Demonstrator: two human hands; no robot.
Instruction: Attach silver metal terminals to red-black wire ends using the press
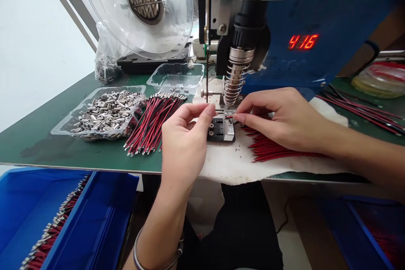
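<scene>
Red wire [228,117] in pinching right hand [281,119]; left hand [186,141] pressed together, contents unclear; seemingly done, nine-o'clock bundle [152,122]; remaining, four-o'clock pile [270,151].

A grey bar [75,4] slants beside a white wall [31,42], and a red-and-yellow bundle [383,77] lies far right.

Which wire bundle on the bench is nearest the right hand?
The red bundle on the white cloth, partly hidden beneath the right hand. The left bundle, beside the metal-filled tray, and the far-right bundle lie farther off.
</scene>
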